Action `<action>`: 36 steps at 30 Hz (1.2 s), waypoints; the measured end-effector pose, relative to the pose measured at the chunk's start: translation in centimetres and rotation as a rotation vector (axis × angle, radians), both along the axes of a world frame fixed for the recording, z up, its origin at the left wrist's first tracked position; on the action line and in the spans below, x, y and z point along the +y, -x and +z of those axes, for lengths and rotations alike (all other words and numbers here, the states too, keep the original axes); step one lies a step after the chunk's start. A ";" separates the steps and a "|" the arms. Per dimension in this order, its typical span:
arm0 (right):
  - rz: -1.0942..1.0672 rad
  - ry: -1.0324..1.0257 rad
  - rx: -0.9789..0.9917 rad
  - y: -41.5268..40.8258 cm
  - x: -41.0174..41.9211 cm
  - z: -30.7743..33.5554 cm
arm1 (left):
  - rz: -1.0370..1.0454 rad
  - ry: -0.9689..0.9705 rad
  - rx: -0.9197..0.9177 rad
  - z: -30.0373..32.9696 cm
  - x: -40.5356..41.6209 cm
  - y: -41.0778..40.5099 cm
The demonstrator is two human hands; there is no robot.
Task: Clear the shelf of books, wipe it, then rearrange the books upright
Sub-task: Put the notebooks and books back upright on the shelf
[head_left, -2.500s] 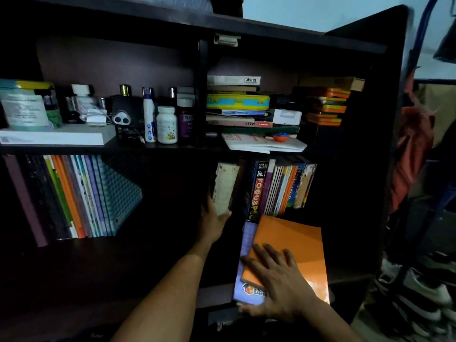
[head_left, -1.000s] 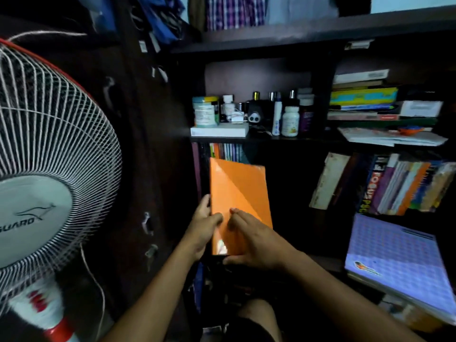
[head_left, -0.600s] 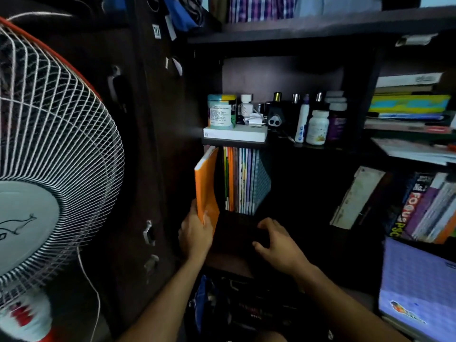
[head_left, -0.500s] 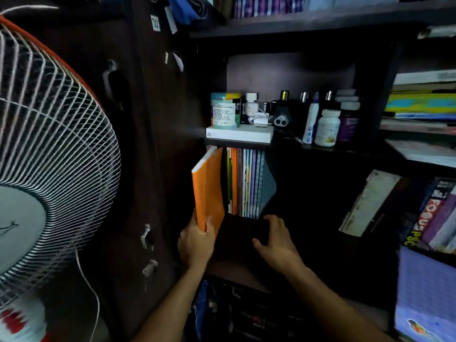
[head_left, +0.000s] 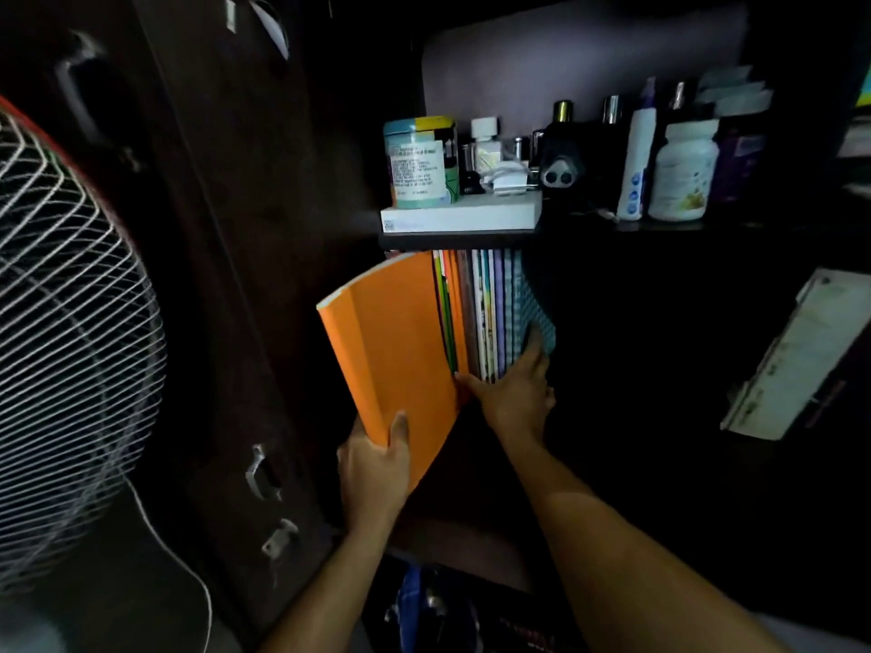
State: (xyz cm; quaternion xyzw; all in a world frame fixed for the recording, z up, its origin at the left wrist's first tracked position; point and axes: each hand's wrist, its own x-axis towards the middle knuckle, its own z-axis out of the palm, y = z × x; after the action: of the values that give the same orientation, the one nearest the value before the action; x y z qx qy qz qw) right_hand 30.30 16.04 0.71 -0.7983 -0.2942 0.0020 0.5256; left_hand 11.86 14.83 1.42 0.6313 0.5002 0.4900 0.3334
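Tilted further, orange book point(head_left: 396, 351) (left hand point(head_left: 374, 464) gripping).

Row of upright books point(head_left: 490, 313) on lower shelf, under upper shelf board point(head_left: 462, 238). Tilted book point(head_left: 396, 351) at left end of row, leaning left. Left hand point(head_left: 374, 468) below tilted book; right hand point(head_left: 516, 393) before row, at its right. Flat box point(head_left: 459, 218) on upper shelf, canister point(head_left: 419, 162) on box, bottles point(head_left: 678, 167) to right. Fan point(head_left: 70, 351) far left.
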 end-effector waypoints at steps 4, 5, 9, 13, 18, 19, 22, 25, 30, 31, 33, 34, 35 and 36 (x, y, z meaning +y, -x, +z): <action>-0.027 -0.055 0.009 -0.1 -0.4 0.1 | -0.015 0.016 -0.032 0.0 -0.2 0.2; -0.034 -0.063 0.009 -0.1 -0.5 0.1 | -0.021 0.017 -0.037 0.1 -0.3 0.2; -0.025 -0.096 0.050 0.0 -0.6 0.2 | -0.046 0.017 -0.048 0.4 -0.7 0.2; -0.034 -0.172 0.083 -0.5 -0.9 0.2 | -0.067 0.012 -0.056 0.3 -0.7 0.3; -0.037 -0.250 0.053 -0.9 -1.5 0.5 | -0.086 0.011 -0.062 0.2 -0.8 0.1; -0.027 -0.237 0.028 -0.9 -1.4 0.5 | -0.093 0.005 -0.064 0.1 -0.7 0.1; 0.000 -0.179 -0.047 -0.6 -0.9 0.5 | -0.098 -0.015 -0.066 -0.1 -0.4 0.0; -0.012 -0.160 -0.086 -0.4 -0.5 0.5 | -0.098 -0.014 -0.077 -0.2 -0.2 -0.1; -0.006 -0.173 -0.082 -0.3 -0.3 0.5 | -0.096 -0.042 -0.073 -0.5 0.0 0.0; -0.011 -0.174 -0.076 -0.4 -0.3 0.5 | -0.094 -0.041 -0.072 -0.5 -0.1 0.0; -0.021 -0.167 -0.071 -0.5 -0.3 0.5 | -0.095 -0.035 -0.075 -0.4 -0.2 -0.1; -0.023 -0.164 -0.072 -0.5 -0.4 0.5 | -0.100 -0.035 -0.076 -0.3 -0.2 -0.1; -0.020 -0.163 -0.070 -0.6 -0.4 0.5 | -0.110 -0.036 -0.078 -0.4 -0.2 0.0; -0.018 -0.164 -0.063 -0.6 -0.4 0.6 | -0.120 -0.031 -0.078 -0.4 -0.3 0.0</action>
State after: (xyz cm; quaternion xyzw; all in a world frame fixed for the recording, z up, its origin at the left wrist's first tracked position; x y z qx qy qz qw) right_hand 30.91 15.67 1.27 -0.7547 -0.3027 -0.0520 0.5797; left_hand 11.83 14.56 1.03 0.6458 0.4404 0.5010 0.3715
